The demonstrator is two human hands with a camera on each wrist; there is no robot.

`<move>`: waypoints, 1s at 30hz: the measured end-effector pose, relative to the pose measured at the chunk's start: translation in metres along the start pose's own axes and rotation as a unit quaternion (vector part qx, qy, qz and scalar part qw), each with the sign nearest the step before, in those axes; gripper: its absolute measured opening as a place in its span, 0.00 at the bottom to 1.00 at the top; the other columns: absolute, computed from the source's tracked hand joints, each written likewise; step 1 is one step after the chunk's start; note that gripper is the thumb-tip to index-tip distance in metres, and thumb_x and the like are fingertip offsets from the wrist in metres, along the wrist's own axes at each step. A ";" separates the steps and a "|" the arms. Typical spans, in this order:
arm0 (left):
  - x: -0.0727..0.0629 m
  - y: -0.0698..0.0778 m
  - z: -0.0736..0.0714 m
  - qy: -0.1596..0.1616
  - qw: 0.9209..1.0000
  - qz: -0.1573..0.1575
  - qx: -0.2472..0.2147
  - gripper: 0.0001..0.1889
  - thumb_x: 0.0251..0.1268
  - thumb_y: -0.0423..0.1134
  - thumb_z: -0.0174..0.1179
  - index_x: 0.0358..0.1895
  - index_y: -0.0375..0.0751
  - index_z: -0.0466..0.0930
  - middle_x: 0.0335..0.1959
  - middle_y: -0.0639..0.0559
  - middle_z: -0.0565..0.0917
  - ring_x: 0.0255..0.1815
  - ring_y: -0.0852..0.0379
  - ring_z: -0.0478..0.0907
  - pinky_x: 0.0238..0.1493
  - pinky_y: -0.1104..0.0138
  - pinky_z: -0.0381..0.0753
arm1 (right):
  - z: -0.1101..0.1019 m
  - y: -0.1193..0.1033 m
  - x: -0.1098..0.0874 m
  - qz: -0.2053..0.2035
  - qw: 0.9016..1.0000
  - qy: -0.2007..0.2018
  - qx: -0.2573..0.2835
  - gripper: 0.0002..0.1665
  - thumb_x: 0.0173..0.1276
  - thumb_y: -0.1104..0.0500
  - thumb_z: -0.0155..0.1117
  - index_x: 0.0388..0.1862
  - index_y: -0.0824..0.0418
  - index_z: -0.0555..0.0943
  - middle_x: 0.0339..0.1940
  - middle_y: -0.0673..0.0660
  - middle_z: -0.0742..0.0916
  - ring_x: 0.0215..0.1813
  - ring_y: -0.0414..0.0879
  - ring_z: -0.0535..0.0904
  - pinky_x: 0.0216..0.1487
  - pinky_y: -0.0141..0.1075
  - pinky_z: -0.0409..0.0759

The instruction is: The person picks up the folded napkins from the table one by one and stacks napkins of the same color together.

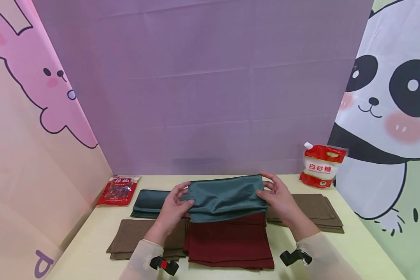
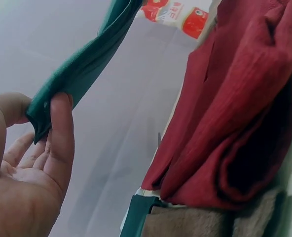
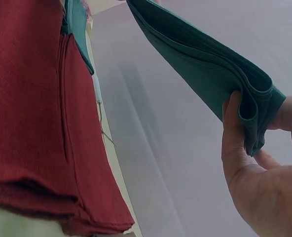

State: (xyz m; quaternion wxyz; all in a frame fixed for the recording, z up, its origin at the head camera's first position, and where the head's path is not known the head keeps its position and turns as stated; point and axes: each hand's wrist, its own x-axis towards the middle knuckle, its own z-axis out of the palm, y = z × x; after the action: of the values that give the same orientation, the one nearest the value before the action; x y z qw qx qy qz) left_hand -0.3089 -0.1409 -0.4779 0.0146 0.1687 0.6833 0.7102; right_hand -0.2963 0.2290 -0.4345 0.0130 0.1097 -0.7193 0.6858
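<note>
A folded teal cloth (image 1: 227, 198) is held up in the air between both hands, over the folded dark red cloth (image 1: 231, 243). My left hand (image 1: 175, 208) pinches its left end between thumb and fingers, and my right hand (image 1: 278, 198) pinches the right end the same way. In the right wrist view the teal cloth (image 3: 210, 64) shows several folded layers at its gripped edge. The left wrist view shows the thumb and fingers of the left hand (image 2: 32, 163) on opposite faces of the cloth's corner. Behind the left hand lies another folded teal cloth (image 1: 148, 202).
Folded brown cloths lie on both sides, a left one (image 1: 133, 237) and a right one (image 1: 316, 212). A red packet (image 1: 119, 190) lies at the back left of the table (image 1: 80, 249). At the back right stands a red and white sugar pouch (image 1: 322, 166). A purple backdrop (image 1: 210, 85) rises behind.
</note>
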 end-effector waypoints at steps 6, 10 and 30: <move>0.001 0.002 -0.008 0.015 1.000 0.012 0.007 0.34 0.75 0.26 0.61 0.80 0.49 0.65 0.74 0.41 0.69 0.42 0.54 0.85 0.32 0.61 0.86 | 0.009 -0.003 0.005 0.005 1.000 -0.001 0.003 0.42 0.76 0.69 0.64 0.83 0.60 0.57 0.62 0.70 0.77 0.45 0.40 0.83 0.45 0.32 0.83; 0.001 0.005 -0.015 0.025 0.999 0.015 0.018 0.33 0.75 0.28 0.61 0.80 0.51 0.65 0.75 0.42 0.70 0.45 0.52 0.85 0.34 0.60 0.86 | 0.014 -0.001 0.011 0.003 1.000 -0.010 0.016 0.42 0.76 0.69 0.64 0.82 0.60 0.57 0.62 0.71 0.77 0.47 0.41 0.84 0.47 0.34 0.85; 0.000 0.017 -0.055 0.078 0.995 0.009 0.062 0.27 0.77 0.31 0.61 0.76 0.50 0.72 0.73 0.43 0.72 0.48 0.54 0.83 0.37 0.65 0.84 | 0.049 -0.001 0.041 -0.003 0.997 -0.075 0.035 0.48 0.72 0.73 0.65 0.84 0.60 0.54 0.65 0.71 0.75 0.50 0.47 0.82 0.50 0.35 0.84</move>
State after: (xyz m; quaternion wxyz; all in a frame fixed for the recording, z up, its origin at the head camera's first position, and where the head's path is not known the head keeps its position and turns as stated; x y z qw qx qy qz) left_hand -0.3198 -0.1954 -0.4623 -0.0556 0.1200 0.7237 0.6774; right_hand -0.3293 0.1747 -0.4294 -0.0431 0.1633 -0.6939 0.7000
